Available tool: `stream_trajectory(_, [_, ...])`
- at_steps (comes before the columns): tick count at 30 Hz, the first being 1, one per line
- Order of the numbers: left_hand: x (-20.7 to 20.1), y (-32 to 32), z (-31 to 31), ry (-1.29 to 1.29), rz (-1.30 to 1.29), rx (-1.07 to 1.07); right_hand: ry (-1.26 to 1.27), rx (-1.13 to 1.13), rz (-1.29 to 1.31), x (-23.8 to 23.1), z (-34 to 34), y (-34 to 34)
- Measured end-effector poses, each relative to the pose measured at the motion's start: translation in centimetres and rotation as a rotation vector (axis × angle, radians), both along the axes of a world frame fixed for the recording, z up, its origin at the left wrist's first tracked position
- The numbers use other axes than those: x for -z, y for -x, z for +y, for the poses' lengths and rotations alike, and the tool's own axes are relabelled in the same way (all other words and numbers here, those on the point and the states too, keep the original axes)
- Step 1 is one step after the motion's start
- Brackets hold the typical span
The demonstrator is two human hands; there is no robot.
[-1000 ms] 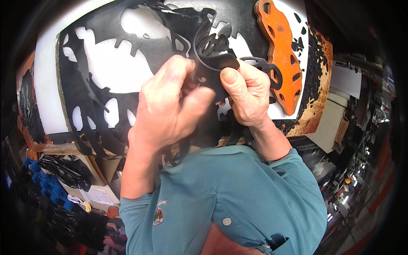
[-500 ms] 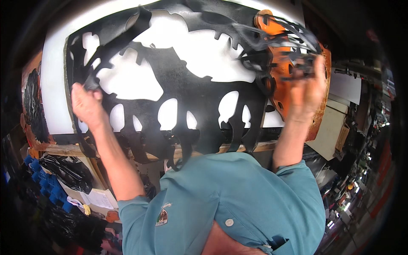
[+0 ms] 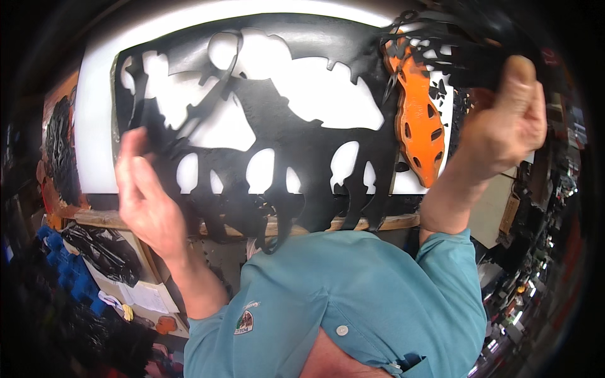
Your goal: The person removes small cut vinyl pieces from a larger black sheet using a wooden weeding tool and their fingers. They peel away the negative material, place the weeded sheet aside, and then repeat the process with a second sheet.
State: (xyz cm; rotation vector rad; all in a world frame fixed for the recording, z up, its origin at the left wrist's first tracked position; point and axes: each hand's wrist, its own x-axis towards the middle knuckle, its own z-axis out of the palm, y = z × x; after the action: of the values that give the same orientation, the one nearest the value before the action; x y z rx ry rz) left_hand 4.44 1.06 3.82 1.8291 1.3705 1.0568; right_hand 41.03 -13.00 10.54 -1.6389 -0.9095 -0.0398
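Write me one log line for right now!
left grip: near cut black sheet, hold unclear | right grip: holding black scraps | orange piece: right of sheet

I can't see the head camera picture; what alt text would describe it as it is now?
A person's right hand holds black scraps up beside an orange slotted plate. The left hand is at the left side of a black sheet full of cut-out holes, over a white board; whether that hand holds anything is unclear.
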Motion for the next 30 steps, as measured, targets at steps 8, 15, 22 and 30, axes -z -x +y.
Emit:
stream_trajectory(8, [-0.5,0.9,-7.4,1.047,-0.519,0.197,0.208,-1.025,-0.458,9.8,2.4,19.0])
stream_trajectory(15, [2.4,5.1,-9.6,1.188,-0.74,0.197,0.314,-1.144,-0.252,10.2,-0.2,20.6])
stream_trajectory(22, [2.2,6.8,-8.6,1.17,-0.7,0.196,0.186,-0.58,-0.151,12.2,-0.3,14.8])
stream_trajectory(30, [-0.9,8.5,-6.4,1.09,-0.53,0.188,0.265,-0.134,0.276,16.8,0.2,11.9])
